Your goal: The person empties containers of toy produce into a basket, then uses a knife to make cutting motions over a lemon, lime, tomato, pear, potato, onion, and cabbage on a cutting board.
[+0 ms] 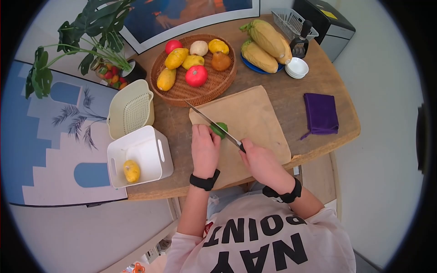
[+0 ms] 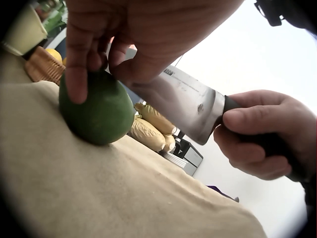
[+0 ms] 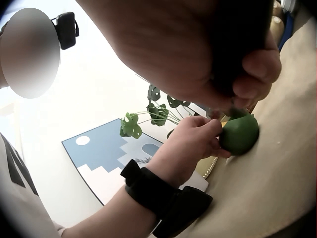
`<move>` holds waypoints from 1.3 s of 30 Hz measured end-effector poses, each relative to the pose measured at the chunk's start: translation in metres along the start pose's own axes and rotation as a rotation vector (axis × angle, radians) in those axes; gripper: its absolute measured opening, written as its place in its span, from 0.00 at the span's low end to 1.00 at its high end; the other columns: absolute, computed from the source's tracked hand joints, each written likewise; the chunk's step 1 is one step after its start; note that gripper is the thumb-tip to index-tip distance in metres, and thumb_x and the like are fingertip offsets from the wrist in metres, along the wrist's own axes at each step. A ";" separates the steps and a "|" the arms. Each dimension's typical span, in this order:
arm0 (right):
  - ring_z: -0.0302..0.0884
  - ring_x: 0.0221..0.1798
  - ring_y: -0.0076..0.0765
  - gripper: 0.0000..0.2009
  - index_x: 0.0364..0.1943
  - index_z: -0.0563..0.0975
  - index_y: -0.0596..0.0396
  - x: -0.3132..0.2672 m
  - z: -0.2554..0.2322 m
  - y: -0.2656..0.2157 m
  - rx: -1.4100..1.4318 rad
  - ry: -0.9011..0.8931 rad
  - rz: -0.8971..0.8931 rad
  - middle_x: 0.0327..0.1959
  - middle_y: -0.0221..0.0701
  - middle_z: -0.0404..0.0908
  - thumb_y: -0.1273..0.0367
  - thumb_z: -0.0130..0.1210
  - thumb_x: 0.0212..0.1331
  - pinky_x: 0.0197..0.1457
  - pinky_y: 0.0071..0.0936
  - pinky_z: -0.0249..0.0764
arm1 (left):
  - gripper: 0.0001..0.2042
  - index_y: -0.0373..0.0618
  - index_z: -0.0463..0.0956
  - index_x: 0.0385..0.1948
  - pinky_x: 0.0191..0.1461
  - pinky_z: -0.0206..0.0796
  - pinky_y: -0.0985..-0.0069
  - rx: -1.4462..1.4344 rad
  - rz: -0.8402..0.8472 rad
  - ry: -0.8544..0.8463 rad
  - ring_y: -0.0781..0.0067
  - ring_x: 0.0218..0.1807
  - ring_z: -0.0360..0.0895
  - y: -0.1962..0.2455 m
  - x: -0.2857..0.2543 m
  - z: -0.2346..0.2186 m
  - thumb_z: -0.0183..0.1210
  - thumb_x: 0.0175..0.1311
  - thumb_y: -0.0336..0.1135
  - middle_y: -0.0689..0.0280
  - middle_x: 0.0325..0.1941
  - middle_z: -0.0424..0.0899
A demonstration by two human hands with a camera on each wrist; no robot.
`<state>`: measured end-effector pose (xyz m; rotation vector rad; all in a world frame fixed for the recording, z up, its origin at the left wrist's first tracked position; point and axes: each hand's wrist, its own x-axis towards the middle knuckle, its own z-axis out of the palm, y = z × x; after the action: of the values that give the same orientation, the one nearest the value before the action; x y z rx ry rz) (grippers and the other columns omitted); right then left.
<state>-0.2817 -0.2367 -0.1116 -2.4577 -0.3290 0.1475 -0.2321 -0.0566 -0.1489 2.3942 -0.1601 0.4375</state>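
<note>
My left hand (image 1: 205,150) holds a round, smooth green fruit (image 2: 101,116) from above, fingertips against its side and top. The fruit rests on a beige mat (image 1: 252,111) at the table's front. In my right hand (image 1: 265,166) is the black handle of a kitchen knife (image 2: 185,101), fingers wrapped round it. Its wide steel blade crosses the top of the fruit, close beside my left fingers, the tip pointing away to the far left in the head view. The left hand covers the blade's contact with the fruit in the left wrist view.
Behind the mat stands a round wicker tray (image 1: 157,75) of fruit. To the left are a white bin (image 1: 164,152) holding one yellow fruit and a pale green colander (image 1: 132,109). A purple cloth (image 1: 321,113), white bowls (image 1: 297,67) and several large yellow gourds (image 1: 266,38) lie right.
</note>
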 end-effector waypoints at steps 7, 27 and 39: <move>0.81 0.32 0.62 0.10 0.44 0.67 0.58 0.001 0.014 0.007 -0.009 0.007 0.006 0.26 0.49 0.80 0.67 0.53 0.71 0.34 0.55 0.75 | 0.09 0.35 0.69 0.35 0.43 0.70 0.56 -0.063 -0.065 0.007 0.43 0.40 0.74 -0.007 -0.003 0.003 0.61 0.58 0.21 0.50 0.41 0.71; 0.81 0.33 0.60 0.09 0.44 0.67 0.58 0.000 0.009 0.000 -0.031 0.004 -0.015 0.30 0.46 0.81 0.67 0.53 0.71 0.35 0.53 0.75 | 0.08 0.36 0.71 0.31 0.39 0.73 0.63 -0.043 -0.055 0.002 0.54 0.33 0.77 -0.008 -0.005 -0.004 0.63 0.56 0.21 0.54 0.38 0.72; 0.81 0.34 0.60 0.09 0.44 0.68 0.58 0.002 0.012 0.001 -0.053 -0.009 -0.018 0.30 0.47 0.81 0.68 0.53 0.70 0.36 0.52 0.75 | 0.08 0.35 0.71 0.31 0.38 0.74 0.63 -0.066 -0.065 0.013 0.54 0.33 0.79 -0.005 -0.007 -0.006 0.64 0.56 0.20 0.54 0.37 0.73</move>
<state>-0.2816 -0.2293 -0.1215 -2.5062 -0.3636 0.1440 -0.2395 -0.0488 -0.1502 2.3243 -0.0895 0.4114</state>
